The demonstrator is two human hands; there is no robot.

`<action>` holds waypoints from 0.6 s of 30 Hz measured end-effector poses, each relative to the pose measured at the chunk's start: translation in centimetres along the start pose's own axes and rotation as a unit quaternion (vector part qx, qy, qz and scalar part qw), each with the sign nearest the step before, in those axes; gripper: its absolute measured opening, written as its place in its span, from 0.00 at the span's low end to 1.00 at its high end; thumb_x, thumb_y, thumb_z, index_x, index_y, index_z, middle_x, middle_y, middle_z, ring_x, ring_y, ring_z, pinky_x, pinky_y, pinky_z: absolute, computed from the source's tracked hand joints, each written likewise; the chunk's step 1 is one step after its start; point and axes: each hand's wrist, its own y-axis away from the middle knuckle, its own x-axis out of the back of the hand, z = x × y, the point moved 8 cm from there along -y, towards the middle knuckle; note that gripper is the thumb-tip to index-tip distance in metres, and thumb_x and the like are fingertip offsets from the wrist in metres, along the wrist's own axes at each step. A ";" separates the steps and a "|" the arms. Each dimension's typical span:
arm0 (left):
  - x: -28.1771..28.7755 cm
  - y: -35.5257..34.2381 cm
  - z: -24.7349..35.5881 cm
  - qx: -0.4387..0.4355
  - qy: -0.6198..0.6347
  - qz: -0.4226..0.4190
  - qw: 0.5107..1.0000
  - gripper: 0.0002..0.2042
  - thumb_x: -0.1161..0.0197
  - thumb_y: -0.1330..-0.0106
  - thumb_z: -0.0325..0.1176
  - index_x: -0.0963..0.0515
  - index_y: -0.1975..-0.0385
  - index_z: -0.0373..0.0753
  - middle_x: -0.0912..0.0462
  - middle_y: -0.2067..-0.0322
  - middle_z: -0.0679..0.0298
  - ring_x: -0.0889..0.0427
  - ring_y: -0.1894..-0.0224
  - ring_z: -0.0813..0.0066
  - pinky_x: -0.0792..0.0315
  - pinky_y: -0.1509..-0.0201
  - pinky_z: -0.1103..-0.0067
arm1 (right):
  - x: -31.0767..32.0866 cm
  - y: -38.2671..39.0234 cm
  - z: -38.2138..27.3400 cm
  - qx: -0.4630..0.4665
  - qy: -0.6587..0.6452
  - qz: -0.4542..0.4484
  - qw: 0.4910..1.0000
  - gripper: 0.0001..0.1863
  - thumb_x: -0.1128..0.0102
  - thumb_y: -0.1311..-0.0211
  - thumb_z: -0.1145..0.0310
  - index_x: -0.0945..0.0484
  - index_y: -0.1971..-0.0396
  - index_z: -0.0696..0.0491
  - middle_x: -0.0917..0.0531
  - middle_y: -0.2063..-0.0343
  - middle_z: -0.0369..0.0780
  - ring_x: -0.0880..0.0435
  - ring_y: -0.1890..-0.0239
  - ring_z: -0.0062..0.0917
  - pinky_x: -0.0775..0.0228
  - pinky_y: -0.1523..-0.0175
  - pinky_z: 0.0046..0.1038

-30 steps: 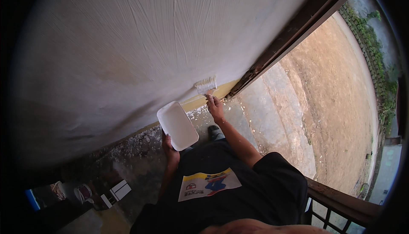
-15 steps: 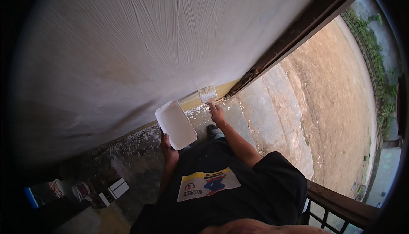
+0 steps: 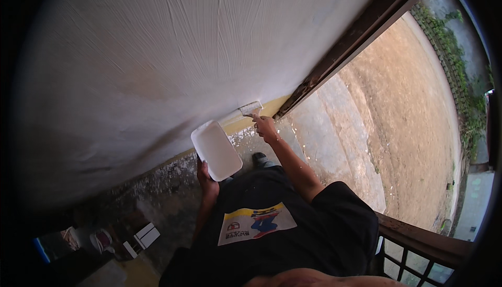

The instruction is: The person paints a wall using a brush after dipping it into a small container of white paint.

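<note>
My right hand (image 3: 265,128) is closed round the handle of a wide paintbrush (image 3: 251,108), whose whitish bristles lie against the lower part of the wall (image 3: 209,52). Fresh-looking white coating with ridged stroke marks covers most of that wall. A yellow strip (image 3: 277,105) shows along its foot, just beside the brush. In my left hand (image 3: 208,182) is a white rectangular tray (image 3: 217,151), tilted, gripped by its left edge near my body. Part of the left hand's fingers is hidden beneath the tray.
A dark brown door frame (image 3: 361,36) borders the wall on the right, with a concrete step (image 3: 334,125) and brown dirt ground beyond. White specks dot the floor along the wall. At lower left lie a white box (image 3: 147,235) and a round tub (image 3: 101,240). A railing (image 3: 418,245) stands lower right.
My right hand has moved the brush slightly up and left along the wall, and the brush is now angled differently. The tray in my left hand has stayed nearly in place.
</note>
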 end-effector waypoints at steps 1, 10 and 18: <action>0.2 -0.2 -0.2 0.000 -0.002 -0.003 1.000 0.28 0.51 0.24 0.40 0.38 0.27 0.34 0.26 0.37 0.58 0.25 0.35 0.66 0.31 0.32 0.69 | -0.1 1.0 -0.8 0.010 0.008 0.005 1.000 0.21 0.41 0.26 0.54 0.20 0.59 0.61 0.27 0.81 0.32 0.34 0.87 0.13 0.48 0.85 0.20; -1.4 -0.2 0.7 -0.007 0.002 -0.035 0.999 0.29 0.51 0.24 0.40 0.40 0.26 0.34 0.27 0.35 0.57 0.26 0.35 0.66 0.33 0.31 0.69 | -1.6 10.0 -9.1 0.082 -0.071 -0.001 0.994 0.18 0.42 0.24 0.55 0.22 0.59 0.58 0.30 0.81 0.29 0.41 0.88 0.09 0.57 0.85 0.19; -0.8 -0.9 -0.5 0.002 0.000 -0.047 0.999 0.30 0.51 0.24 0.39 0.42 0.25 0.35 0.27 0.35 0.58 0.26 0.35 0.67 0.32 0.32 0.71 | -1.7 15.1 -13.2 0.156 -0.081 0.036 0.984 0.22 0.42 0.24 0.51 0.19 0.61 0.59 0.31 0.83 0.28 0.39 0.86 0.08 0.53 0.82 0.18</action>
